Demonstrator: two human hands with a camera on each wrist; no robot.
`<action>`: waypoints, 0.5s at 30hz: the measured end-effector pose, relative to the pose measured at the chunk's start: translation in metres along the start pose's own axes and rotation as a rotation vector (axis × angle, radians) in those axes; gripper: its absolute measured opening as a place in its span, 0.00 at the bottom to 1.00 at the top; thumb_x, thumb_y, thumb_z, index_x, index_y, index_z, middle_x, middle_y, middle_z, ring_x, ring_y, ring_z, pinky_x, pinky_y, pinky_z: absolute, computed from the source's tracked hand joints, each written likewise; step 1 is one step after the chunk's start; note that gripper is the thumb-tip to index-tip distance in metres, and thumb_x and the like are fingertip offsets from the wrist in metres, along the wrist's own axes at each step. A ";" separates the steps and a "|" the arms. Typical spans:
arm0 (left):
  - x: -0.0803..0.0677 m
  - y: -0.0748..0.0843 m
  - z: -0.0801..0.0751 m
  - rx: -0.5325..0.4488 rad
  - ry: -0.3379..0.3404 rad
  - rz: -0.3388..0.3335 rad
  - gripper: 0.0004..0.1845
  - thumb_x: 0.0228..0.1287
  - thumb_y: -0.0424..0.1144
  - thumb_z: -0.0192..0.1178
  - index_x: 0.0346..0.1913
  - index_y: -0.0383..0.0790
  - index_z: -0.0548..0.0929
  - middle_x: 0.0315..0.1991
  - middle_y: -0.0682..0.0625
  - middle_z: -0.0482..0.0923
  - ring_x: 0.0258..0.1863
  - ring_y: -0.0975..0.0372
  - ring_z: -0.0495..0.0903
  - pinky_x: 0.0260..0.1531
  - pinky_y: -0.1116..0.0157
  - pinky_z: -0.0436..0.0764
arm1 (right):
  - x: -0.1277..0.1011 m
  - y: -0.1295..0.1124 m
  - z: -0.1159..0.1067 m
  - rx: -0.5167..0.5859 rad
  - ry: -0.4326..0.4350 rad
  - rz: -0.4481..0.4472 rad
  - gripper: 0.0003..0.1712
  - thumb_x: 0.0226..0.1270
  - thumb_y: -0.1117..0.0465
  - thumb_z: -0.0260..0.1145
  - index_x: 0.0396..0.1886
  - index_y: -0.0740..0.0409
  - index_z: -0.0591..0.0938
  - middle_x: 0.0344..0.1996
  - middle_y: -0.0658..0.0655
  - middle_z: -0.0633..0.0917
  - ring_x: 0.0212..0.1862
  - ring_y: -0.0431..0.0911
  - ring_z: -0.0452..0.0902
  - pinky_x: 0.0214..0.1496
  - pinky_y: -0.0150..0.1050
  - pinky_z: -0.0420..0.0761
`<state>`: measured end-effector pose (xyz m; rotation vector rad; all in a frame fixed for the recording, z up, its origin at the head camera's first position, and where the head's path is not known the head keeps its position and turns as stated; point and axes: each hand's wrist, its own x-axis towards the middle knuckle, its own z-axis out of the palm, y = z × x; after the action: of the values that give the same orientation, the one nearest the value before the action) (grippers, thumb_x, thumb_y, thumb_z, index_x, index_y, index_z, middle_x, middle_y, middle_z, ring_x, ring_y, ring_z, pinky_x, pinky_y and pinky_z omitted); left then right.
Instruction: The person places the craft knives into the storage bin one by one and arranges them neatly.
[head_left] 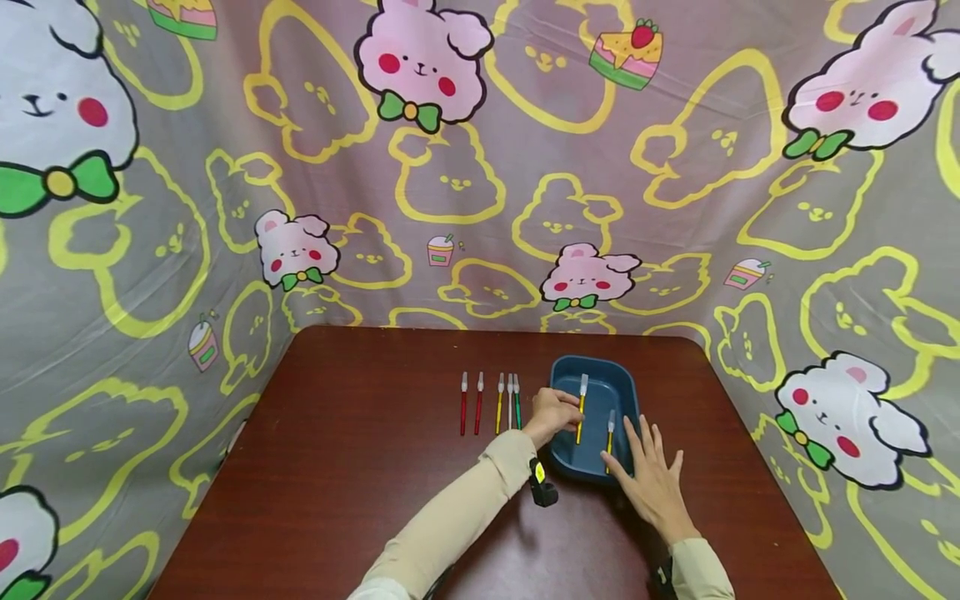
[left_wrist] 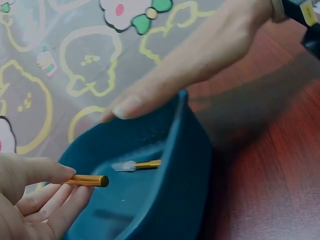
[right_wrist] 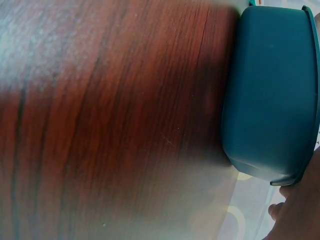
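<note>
Sleeves at the bottom of the head view, both arms reaching forward over the desk (head_left: 337, 467). Left hand (head_left: 553, 413) sits at the left rim of the dark blue tray (head_left: 626, 392), fingers (left_wrist: 47, 200) curled and pinching the end of a yellow-handled brush (head_left: 581, 408). That brush lies along the tray's length, white tip pointing away from the person; the left wrist view shows its butt end just past the fingertips, over the tray's inside.

Right hand (head_left: 654, 477) lies flat, fingers straight and slightly spread, resting on the tray's near right rim. It grips nothing. Right wrist view shows only the tray's outer wall and a bit of that hand at the rim.

Second yellow brush (head_left: 610, 435) lies inside the tray, to the right of the held one, near the right hand's fingertips.

Left of the tray, on the desk, a row of brushes lies parallel, tips away from the person: two red brushes (head_left: 471, 405), one yellow one (head_left: 499, 404), one white one (head_left: 509, 402), one green one (head_left: 517, 402). The green one is nearest the left hand.

Cartoon rabbit cloth (head_left: 480, 167) hangs around the desk on three sides.
</note>
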<state>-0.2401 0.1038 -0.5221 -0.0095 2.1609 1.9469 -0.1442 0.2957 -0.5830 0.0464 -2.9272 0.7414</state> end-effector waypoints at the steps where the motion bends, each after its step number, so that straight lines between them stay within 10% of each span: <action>1: 0.000 -0.001 0.003 0.017 -0.001 0.000 0.08 0.55 0.17 0.70 0.38 0.26 0.90 0.26 0.42 0.87 0.25 0.55 0.90 0.31 0.58 0.90 | 0.000 0.000 0.000 0.000 0.001 0.000 0.50 0.78 0.33 0.59 0.86 0.57 0.56 0.83 0.72 0.50 0.81 0.74 0.42 0.69 0.85 0.37; 15: 0.009 -0.031 0.058 0.223 0.116 -0.024 0.09 0.45 0.15 0.74 0.28 0.28 0.89 0.15 0.50 0.80 0.15 0.54 0.86 0.19 0.60 0.87 | 0.001 0.001 0.002 0.000 0.015 -0.016 0.50 0.78 0.35 0.59 0.86 0.57 0.56 0.85 0.69 0.48 0.82 0.73 0.41 0.70 0.84 0.35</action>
<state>-0.2346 0.1583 -0.5591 -0.1127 2.4298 1.7211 -0.1450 0.2960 -0.5851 0.0639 -2.9095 0.7363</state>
